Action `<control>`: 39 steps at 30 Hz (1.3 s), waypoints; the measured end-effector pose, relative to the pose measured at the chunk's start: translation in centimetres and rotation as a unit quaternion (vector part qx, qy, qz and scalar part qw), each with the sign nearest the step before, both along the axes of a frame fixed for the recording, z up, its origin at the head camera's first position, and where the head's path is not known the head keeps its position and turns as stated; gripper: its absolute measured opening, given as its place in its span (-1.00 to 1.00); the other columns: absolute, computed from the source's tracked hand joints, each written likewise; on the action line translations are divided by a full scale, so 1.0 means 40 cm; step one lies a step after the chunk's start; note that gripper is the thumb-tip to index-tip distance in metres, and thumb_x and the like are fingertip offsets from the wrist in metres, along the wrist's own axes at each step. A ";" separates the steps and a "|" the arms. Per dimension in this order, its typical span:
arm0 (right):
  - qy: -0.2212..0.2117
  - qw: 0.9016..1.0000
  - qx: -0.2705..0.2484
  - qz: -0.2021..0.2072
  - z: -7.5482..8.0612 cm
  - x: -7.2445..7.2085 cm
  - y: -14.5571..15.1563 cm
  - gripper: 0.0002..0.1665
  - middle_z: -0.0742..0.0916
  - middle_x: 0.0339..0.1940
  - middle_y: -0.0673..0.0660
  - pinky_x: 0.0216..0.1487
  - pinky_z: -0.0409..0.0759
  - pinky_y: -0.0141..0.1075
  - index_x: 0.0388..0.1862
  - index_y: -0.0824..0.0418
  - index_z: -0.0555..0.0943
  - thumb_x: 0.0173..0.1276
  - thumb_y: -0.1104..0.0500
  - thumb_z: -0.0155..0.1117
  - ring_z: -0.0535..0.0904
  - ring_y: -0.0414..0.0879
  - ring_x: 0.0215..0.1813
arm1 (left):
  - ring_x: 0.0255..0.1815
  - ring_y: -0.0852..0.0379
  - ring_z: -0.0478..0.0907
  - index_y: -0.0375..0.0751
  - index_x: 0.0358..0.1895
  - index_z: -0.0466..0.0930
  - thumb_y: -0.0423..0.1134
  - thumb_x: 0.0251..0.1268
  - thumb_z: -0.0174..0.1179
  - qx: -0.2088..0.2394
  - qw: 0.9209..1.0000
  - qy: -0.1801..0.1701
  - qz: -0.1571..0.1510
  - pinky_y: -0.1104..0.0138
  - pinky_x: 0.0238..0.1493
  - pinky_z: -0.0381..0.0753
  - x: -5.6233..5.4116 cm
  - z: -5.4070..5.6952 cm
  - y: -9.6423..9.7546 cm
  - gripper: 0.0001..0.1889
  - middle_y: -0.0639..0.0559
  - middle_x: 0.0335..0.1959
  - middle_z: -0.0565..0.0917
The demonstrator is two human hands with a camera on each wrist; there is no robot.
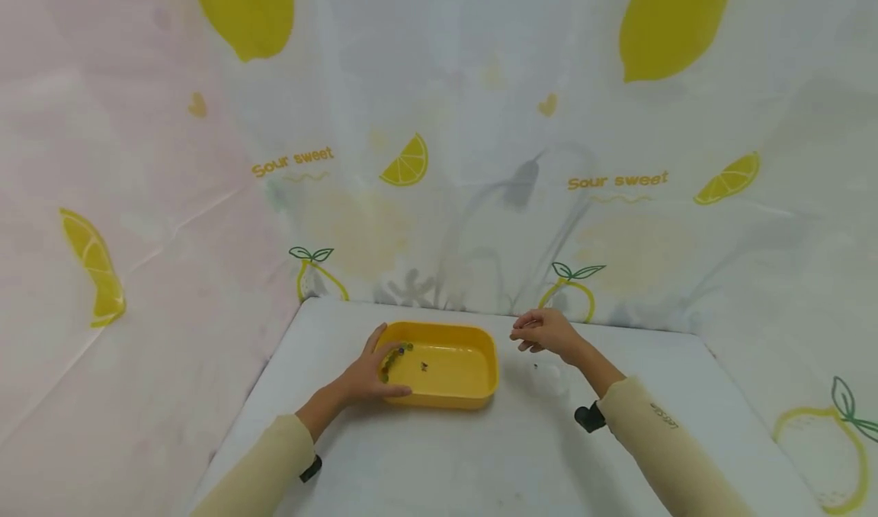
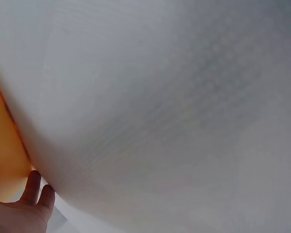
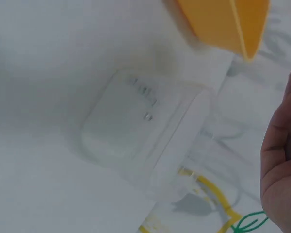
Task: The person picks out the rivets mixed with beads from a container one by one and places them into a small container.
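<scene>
A yellow plastic basin point(image 1: 446, 401) stands on the white table. My left hand point(image 1: 366, 372) spans its left end and grips it, thumb over the front rim and fingers reaching along the back-left rim; in the left wrist view two fingers point(image 2: 34, 187) lie by its yellow wall. Several small greenish marbles point(image 1: 391, 361) line the basin's left end beside the hand. My right hand point(image 1: 549, 332), raised right of the basin, has its fingers bent with the tips close together. I cannot tell whether it pinches anything. Below it is a clear plastic cup point(image 3: 131, 126) with several tiny spots.
A small dark piece point(image 1: 424, 367) lies on the basin floor. Behind the white table point(image 1: 425, 464) hangs a cloth point(image 1: 466, 219) with printed lemons, meeting the table's back edge. Dark wrist straps point(image 1: 590, 418) sit near both sleeves.
</scene>
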State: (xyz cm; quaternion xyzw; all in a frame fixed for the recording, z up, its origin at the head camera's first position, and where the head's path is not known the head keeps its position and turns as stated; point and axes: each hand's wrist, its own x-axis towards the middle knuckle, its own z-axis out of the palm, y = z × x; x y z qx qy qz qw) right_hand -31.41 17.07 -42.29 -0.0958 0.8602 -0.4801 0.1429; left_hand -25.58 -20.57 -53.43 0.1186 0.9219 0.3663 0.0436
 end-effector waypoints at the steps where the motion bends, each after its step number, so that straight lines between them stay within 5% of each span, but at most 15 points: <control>1: 0.001 1.000 0.001 -0.003 0.001 0.002 0.016 -0.70 0.80 -0.19 0.24 -0.19 0.70 -0.21 -0.08 0.37 0.62 0.31 0.19 0.38 0.74 -0.09 -0.32 | 0.56 -0.32 0.04 0.08 0.46 0.28 0.33 -0.14 0.46 0.000 1.000 0.003 -0.001 -0.26 0.39 0.24 -0.001 0.003 0.000 0.02 -0.01 0.65 -0.32; 14: 0.029 0.999 0.044 0.011 -0.005 0.009 0.151 -0.69 0.81 -0.27 0.16 -0.33 0.56 -0.19 -0.10 0.37 0.64 0.34 0.14 0.37 0.72 -0.04 -0.32 | 0.57 -0.37 -0.01 0.04 0.47 0.26 0.31 -0.12 0.46 0.012 1.000 0.009 -0.009 -0.29 0.37 0.23 0.008 0.009 -0.006 0.02 -0.09 0.64 -0.33; 26: 0.030 0.998 0.060 0.007 -0.009 -0.002 0.169 -0.64 0.80 -0.19 0.26 -0.29 0.59 -0.21 -0.03 0.39 0.65 0.33 0.15 0.37 0.72 -0.11 -0.31 | 0.53 -0.42 0.05 0.00 0.47 0.26 0.29 -0.09 0.46 0.022 1.000 0.017 -0.008 -0.31 0.33 0.27 0.014 0.002 -0.007 0.01 -0.13 0.64 -0.30; 39: 0.053 0.995 0.089 0.011 -0.060 0.025 0.177 -0.66 0.76 -0.24 0.34 -0.37 0.52 -0.26 -0.02 0.44 0.64 0.34 0.21 0.34 0.65 -0.10 -0.35 | 0.57 -0.37 -0.01 0.04 0.46 0.27 0.31 -0.13 0.47 0.025 1.000 0.004 -0.013 -0.29 0.38 0.21 0.009 0.011 -0.004 0.02 -0.06 0.65 -0.33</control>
